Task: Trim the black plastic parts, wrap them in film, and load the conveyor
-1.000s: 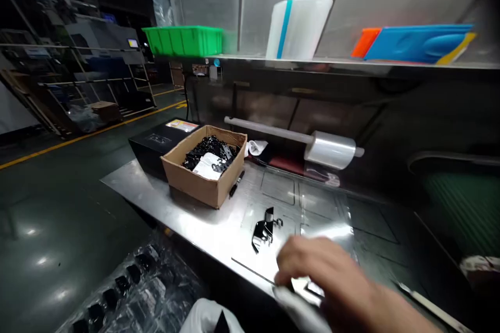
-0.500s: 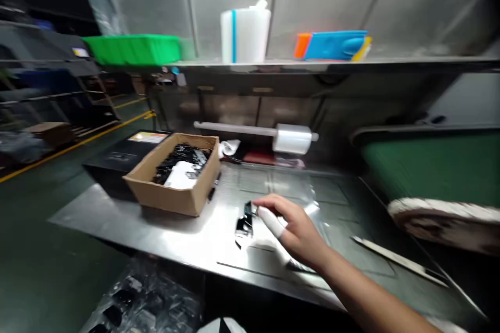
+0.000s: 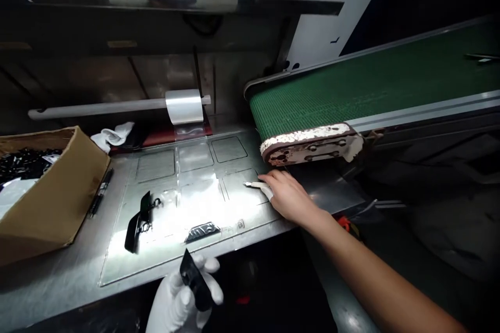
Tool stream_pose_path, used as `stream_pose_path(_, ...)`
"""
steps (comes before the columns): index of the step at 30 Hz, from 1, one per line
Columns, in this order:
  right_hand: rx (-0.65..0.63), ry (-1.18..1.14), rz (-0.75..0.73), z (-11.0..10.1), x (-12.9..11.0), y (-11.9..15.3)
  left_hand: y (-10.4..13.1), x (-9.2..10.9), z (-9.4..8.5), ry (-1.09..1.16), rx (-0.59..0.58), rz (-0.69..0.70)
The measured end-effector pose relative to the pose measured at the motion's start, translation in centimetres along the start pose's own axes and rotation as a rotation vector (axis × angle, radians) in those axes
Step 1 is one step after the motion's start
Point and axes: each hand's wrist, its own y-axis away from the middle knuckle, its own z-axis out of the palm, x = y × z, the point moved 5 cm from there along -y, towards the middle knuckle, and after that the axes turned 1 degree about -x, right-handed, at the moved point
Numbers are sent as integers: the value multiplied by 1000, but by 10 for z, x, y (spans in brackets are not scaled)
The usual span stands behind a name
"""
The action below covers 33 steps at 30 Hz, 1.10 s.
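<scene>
While your left hand (image 3: 183, 296), in a white glove, grips a small black part (image 3: 194, 281) at the near edge of the steel table (image 3: 58, 276), your bare right hand (image 3: 287, 196) lies on the table just below the green belt (image 3: 351, 88) – fingers closed around a thin white blade (image 3: 254, 185) pointing left. Two more black pieces lie apart on the clear sheet (image 3: 203, 197) – a clip (image 3: 137, 221) and a flat plate (image 3: 202, 231). Left of them sits the cardboard box (image 3: 50, 203)
</scene>
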Motion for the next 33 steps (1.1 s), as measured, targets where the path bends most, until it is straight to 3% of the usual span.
stream_pose_path(3, -81, -46, -54, 9, 11, 5, 7, -1, 3, 19, 82, 80)
stream_pose_path(5, -70, -123, -102, 7, 3, 13, 10, -2, 5, 30, 79, 101)
stream_pose_path(8, -145, -354, -283, -1, -31, 32, 13, -5, 9, 64, 35, 76)
stream_pose_path(12, -468, -702, -545, -11, -90, 57, 15, -11, 18, 57, -17, 17)
stream_pose_path(15, -534, -827, -516, -13, -107, 61, 17, -16, 27, 47, -97, -22)
stream_pose_path(19, -585, -849, -416, -8, -105, 61, 17, -19, 34, 68, -175, -7)
stream_pose_path(25, -745, -717, -415, -5, -106, 64, 18, -26, 34, 86, -194, -87)
stream_pose_path(29, -755, -656, -402, -2, -107, 67, 20, -29, 34, 83, -256, -94)
stream_pose_path(33, -756, -607, -380, 0, -108, 70, 21, -30, 34, 69, -241, -106)
